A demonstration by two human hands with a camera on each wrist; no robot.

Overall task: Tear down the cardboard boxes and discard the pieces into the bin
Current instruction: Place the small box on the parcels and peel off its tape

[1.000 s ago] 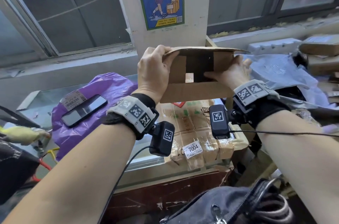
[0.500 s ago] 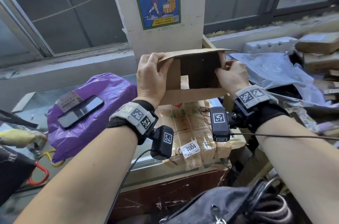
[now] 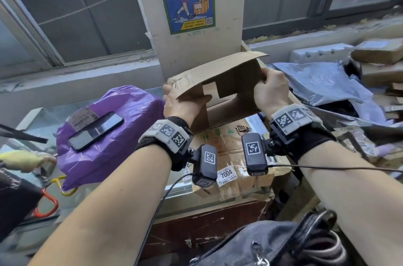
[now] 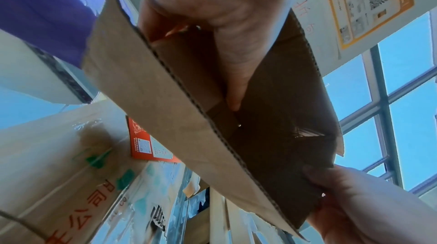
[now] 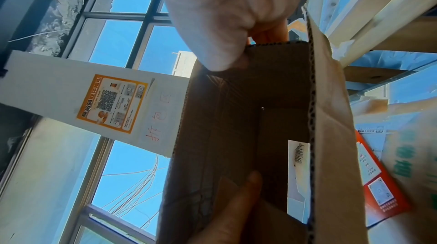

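Note:
A small brown cardboard box [image 3: 220,82], open toward me, is held in the air in front of the pillar. My left hand [image 3: 183,102] grips its left wall, thumb inside the box and fingers outside. My right hand [image 3: 270,91] grips the right wall near the top flap. The box leans, left end lower, and its top flap is creased. From the left wrist view the box [image 4: 212,117] shows its dark inside with my left thumb [image 4: 236,79] pressed into it. The right wrist view shows the box [image 5: 236,136] and my right hand [image 5: 224,23] on its edge. No bin is in view.
Below the box lies a taped carton [image 3: 235,156] labelled 7004 on a worn counter [image 3: 207,222]. A purple bag [image 3: 122,124] with a phone [image 3: 96,130] on it sits at left. Grey bags [image 3: 322,84] and parcels [image 3: 377,52] pile up at right. A dark bag [image 3: 272,244] hangs near me.
The box has tilted, its left end dropping and its right end rising. My left hand slid down to the lower left wall; my right hand came out of the box and took its right edge.

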